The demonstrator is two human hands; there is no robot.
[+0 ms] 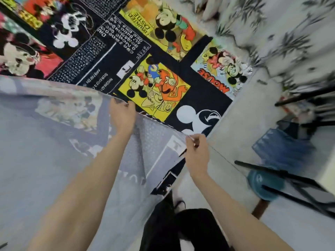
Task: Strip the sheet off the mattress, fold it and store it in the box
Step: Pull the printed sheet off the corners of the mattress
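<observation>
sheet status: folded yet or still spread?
Partly folded over. Left hand and right hand grip the sheet edge, its pale underside turned up over the near part; the rest lies spread, print up.

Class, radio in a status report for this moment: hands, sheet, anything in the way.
Left hand and right hand both pinching the sheet edge. Near part folded over, pale underside up; rest spread flat. Nothing in the way; box not identified.
</observation>
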